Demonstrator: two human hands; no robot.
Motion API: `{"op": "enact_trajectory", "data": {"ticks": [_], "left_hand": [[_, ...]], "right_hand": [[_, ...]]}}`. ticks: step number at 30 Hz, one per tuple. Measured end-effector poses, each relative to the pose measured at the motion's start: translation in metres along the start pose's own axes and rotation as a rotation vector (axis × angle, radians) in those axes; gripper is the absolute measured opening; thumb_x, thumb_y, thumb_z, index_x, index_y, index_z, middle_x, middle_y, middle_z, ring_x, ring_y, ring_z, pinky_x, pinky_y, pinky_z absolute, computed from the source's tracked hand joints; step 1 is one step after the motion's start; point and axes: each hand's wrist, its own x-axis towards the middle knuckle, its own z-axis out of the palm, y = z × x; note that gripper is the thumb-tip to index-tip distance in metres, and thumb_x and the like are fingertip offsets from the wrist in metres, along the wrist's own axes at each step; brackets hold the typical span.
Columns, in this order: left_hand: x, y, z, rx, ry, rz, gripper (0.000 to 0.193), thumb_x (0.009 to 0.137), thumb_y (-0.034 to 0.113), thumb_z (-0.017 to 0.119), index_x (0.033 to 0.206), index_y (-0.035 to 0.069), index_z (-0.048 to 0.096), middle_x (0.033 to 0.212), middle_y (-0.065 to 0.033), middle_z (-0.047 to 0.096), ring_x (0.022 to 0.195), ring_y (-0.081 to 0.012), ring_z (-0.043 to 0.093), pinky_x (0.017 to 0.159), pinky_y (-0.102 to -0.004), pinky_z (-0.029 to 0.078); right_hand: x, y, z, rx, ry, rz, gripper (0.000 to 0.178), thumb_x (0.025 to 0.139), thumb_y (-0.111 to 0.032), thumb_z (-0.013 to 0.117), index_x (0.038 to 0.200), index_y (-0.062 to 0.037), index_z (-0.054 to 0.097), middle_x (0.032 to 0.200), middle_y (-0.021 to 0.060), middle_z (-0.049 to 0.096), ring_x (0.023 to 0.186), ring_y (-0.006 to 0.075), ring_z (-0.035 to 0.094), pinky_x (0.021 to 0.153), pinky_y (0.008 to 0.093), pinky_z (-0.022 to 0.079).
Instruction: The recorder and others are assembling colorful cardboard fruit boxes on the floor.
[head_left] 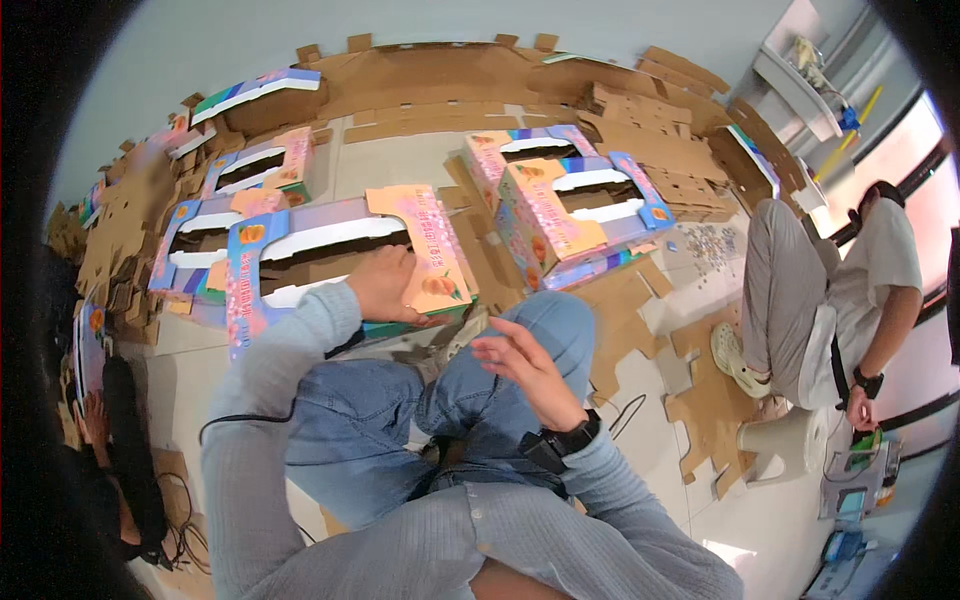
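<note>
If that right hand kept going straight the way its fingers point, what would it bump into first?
Probably the near right corner of the big patterned box, close to where the left hand touches it. Depth is unclear here, so the right hand might pass above that corner.

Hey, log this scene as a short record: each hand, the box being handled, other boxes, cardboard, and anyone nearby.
Left hand: on the near carton, by its orange panel
Right hand: raised over the lap, fingers apart, apparently holding nothing
Left hand point: left hand
Near carton: colourful print, wide opening on top
Cartons to its right: two, the nearer overlapping the farther in view
Cardboard: brown sheets on the floor
Nearby: co-worker at right, pale clothes
</note>
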Motion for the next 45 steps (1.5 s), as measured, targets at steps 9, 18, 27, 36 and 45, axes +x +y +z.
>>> {"op": "enact_trajectory", "data": {"ticks": [9,18,27,36,45], "left_hand": [[0.061,0.011,0.082,0.039,0.178,-0.399,0.087,0.071,0.057,0.066,0.13,-0.002,0.041,0.125,-0.0166,0.048,0.118,-0.0325,0.044,0.097,-0.0468,0.036],[0.038,0.01,0.082,-0.079,0.079,-0.356,0.095,0.078,0.06,0.06,0.143,0.002,0.023,0.149,-0.0207,0.022,0.138,-0.0367,0.022,0.109,-0.0513,0.023],[0.037,0.001,0.086,-0.203,0.046,-0.365,0.078,0.085,0.053,0.054,0.14,0.003,0.03,0.149,-0.0201,0.023,0.139,-0.0359,0.019,0.11,-0.0511,0.02],[0.038,-0.001,0.091,-0.156,0.093,-0.335,0.076,0.084,0.048,0.058,0.14,0.005,0.03,0.148,-0.021,0.025,0.137,-0.0373,0.024,0.109,-0.0495,0.022],[0.039,-0.012,0.097,-0.318,0.166,-0.311,0.08,0.074,0.049,0.068,0.132,0.002,0.04,0.145,-0.0214,0.029,0.136,-0.0386,0.024,0.109,-0.0495,0.023]], "right_hand": [[0.021,0.028,0.0,0.018,0.036,0.027,0.044,0.099,-0.026,0.044,0.135,-0.0028,0.034,0.12,0.0097,0.057,0.11,0.0182,0.054,0.093,0.0315,0.042],[0.028,0.04,0.005,0.039,-0.041,0.12,0.046,0.099,-0.027,0.045,0.136,-0.0024,0.035,0.121,0.0114,0.056,0.111,0.0192,0.054,0.094,0.0321,0.042],[0.029,0.044,0.001,0.015,0.004,0.185,0.042,0.099,-0.023,0.044,0.136,-0.0047,0.037,0.122,0.0108,0.056,0.112,0.0191,0.054,0.095,0.0321,0.042],[0.03,0.051,-0.003,0.018,-0.043,0.145,0.042,0.1,-0.024,0.041,0.136,-0.0048,0.035,0.124,0.0095,0.055,0.112,0.0179,0.053,0.095,0.0314,0.042],[0.034,0.05,0.001,0.038,-0.045,0.142,0.042,0.099,-0.023,0.042,0.135,-0.0016,0.036,0.118,0.0089,0.057,0.107,0.0162,0.055,0.091,0.0291,0.043]]}}
